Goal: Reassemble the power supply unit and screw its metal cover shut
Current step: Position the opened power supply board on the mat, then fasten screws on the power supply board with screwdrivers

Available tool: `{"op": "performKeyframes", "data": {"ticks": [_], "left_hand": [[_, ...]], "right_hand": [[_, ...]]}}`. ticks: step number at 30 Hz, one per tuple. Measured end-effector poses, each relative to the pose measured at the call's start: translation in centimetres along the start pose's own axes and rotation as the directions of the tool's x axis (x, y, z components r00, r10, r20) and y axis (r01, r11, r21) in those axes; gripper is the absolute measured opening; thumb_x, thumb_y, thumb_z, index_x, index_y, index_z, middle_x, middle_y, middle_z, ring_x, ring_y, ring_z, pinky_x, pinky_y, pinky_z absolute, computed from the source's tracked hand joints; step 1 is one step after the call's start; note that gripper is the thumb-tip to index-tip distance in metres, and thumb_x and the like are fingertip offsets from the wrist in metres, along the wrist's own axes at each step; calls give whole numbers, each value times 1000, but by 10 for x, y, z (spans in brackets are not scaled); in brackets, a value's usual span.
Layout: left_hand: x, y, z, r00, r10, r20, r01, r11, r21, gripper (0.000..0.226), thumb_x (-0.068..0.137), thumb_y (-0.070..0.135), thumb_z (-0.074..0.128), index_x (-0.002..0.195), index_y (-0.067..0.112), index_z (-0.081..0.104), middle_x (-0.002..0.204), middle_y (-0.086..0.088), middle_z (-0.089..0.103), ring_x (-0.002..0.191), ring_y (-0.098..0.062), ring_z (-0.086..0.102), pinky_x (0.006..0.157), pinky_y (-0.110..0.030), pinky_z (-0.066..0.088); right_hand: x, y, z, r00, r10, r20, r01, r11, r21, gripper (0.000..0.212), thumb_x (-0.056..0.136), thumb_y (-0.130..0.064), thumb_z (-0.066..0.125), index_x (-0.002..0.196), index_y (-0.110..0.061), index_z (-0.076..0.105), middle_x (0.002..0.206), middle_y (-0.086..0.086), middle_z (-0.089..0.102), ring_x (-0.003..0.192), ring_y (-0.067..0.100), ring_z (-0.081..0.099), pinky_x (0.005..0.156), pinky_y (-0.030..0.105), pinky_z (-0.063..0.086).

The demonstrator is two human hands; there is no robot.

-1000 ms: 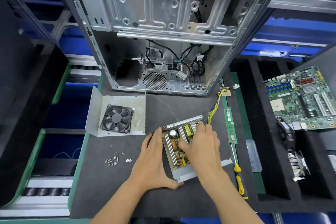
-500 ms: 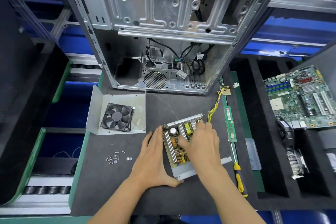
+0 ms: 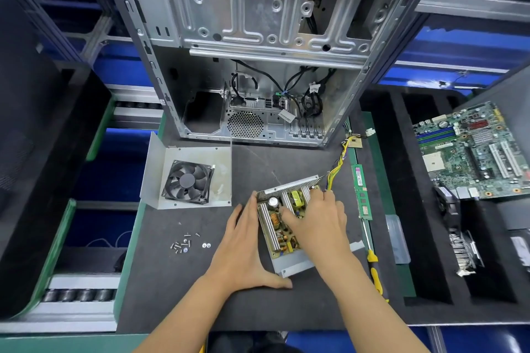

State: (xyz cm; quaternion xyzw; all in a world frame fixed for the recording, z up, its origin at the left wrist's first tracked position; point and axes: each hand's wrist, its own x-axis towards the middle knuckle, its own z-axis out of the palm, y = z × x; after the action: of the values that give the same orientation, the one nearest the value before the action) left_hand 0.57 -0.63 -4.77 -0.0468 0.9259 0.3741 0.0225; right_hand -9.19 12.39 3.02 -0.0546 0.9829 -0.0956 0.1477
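The open power supply unit (image 3: 282,231) lies on the dark mat, its circuit board with heat sinks and coils bare in a metal base tray. My left hand (image 3: 243,249) rests flat against the tray's left side, thumb along its front corner. My right hand (image 3: 318,223) lies on top of the board, fingers reaching to the far right corner by the yellow wire bundle (image 3: 338,163). The metal cover (image 3: 220,180) with its black fan (image 3: 187,182) lies apart at the left. Several loose screws (image 3: 186,243) sit in front of it.
An empty computer case (image 3: 258,37) stands behind the mat. A green memory stick (image 3: 362,192) and a yellow-handled screwdriver (image 3: 372,264) lie at the right of the unit. A motherboard (image 3: 473,152) and a heat sink (image 3: 464,252) rest in the black foam tray at far right.
My right hand has shifted slightly toward the board's far right corner near the wires. The left hand and the unit have stayed where they were.
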Motion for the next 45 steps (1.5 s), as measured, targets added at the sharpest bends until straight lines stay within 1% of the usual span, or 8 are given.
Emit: {"op": "performKeyframes", "data": {"ticks": [4,8,11,15,19,26,34,45], "left_hand": [[-8,3,-4,998,-13,68,21,994,-109,171,33,84,81,148,34,-35,159,21,-31,143,0,-32,118,-32,-5],[-39,-4,-13,991,-114,75,128,969,-212,150,44,83,79,153,44,-17,161,29,-10,151,-2,-7,119,-25,10],[-66,-18,-23,972,-113,-208,75,980,-184,85,80,65,67,150,34,30,142,16,47,133,3,40,110,-15,31],[-89,-48,-39,783,-113,-612,112,993,-40,24,93,16,62,116,10,68,104,11,62,97,-8,59,93,-13,43],[-103,-74,-54,746,-205,-633,224,973,-51,18,93,13,60,107,8,70,101,6,66,95,-11,60,88,-23,47],[-107,-78,-60,778,-293,-556,279,954,-113,16,92,5,67,106,12,70,98,8,65,89,-17,62,81,-39,54],[-95,-68,-57,836,-226,-501,230,972,-55,13,91,5,68,102,13,71,94,5,65,89,-14,57,82,-25,46],[-90,-74,-64,831,-336,-444,355,934,-42,12,89,9,72,101,7,75,94,-6,64,88,-23,60,83,-29,46]], "right_hand": [[-9,6,-4,997,1,-78,0,1000,17,80,83,-67,60,139,-13,42,128,9,44,113,33,42,94,42,36],[-24,-2,-10,906,-115,-407,176,977,117,61,80,-45,77,127,-10,58,114,14,49,99,35,44,80,45,38],[-43,-21,-9,756,-330,-565,503,846,179,25,82,-19,77,102,-9,66,97,9,52,87,28,48,77,37,39],[-72,-49,22,717,-662,-220,696,700,161,6,90,-5,67,94,-8,65,92,6,59,85,24,58,79,32,47],[-79,-66,67,828,-555,76,531,820,212,14,101,-18,52,111,-14,61,110,3,58,102,22,55,85,29,42],[-70,-86,100,890,-455,19,441,870,220,19,97,-22,60,114,-13,61,107,7,58,101,24,54,86,31,43],[-68,-86,104,914,-402,-58,405,888,219,9,97,-11,60,102,-9,67,99,8,60,93,25,55,76,29,40],[-63,-97,98,897,-433,-89,439,849,294,24,99,-23,58,116,-9,66,109,9,57,104,26,50,95,33,40]]}}
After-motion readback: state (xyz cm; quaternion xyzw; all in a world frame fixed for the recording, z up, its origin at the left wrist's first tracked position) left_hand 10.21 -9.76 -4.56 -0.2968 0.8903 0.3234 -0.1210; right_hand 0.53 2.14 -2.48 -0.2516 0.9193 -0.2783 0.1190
